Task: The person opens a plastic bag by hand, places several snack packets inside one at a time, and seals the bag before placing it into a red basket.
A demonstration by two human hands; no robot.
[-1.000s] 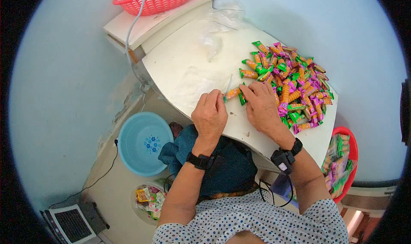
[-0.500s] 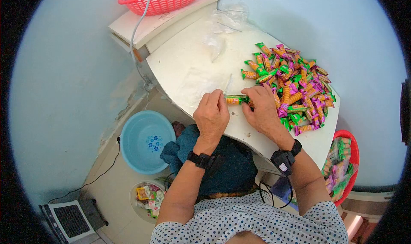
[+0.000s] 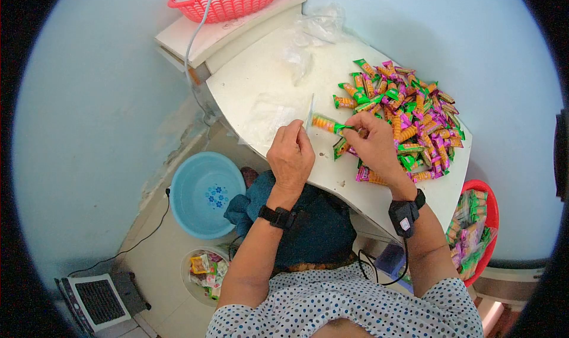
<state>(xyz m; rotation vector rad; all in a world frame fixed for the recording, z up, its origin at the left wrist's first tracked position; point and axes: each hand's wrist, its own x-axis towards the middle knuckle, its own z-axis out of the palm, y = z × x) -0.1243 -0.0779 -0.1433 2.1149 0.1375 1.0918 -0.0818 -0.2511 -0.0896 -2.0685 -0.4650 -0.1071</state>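
A small snack packet (image 3: 324, 123) with green ends and an orange middle is pinched by its right end in my right hand (image 3: 374, 145). Its free end points left, close to the upright edge of a clear plastic bag (image 3: 274, 114) lying on the white table (image 3: 237, 95). My left hand (image 3: 290, 157) has its thumb and fingers pressed together at that bag's edge. Beside my right hand spreads a heap of similar packets (image 3: 409, 115), green-ended and purple-ended. A few packets lie partly hidden under my right hand.
More clear bags (image 3: 320, 24) lie at the table's back. A red basket (image 3: 237, 3) stands on a raised white shelf. Below are a blue basin (image 3: 189, 213), a bin with wrappers (image 3: 188, 278), and a red tub (image 3: 493, 219) holding bagged packets.
My right hand has shifted slightly right, and the packet is now held by its end, tilted. Some packets have come nearer the table's front edge under that hand. My left hand stays nearly still.
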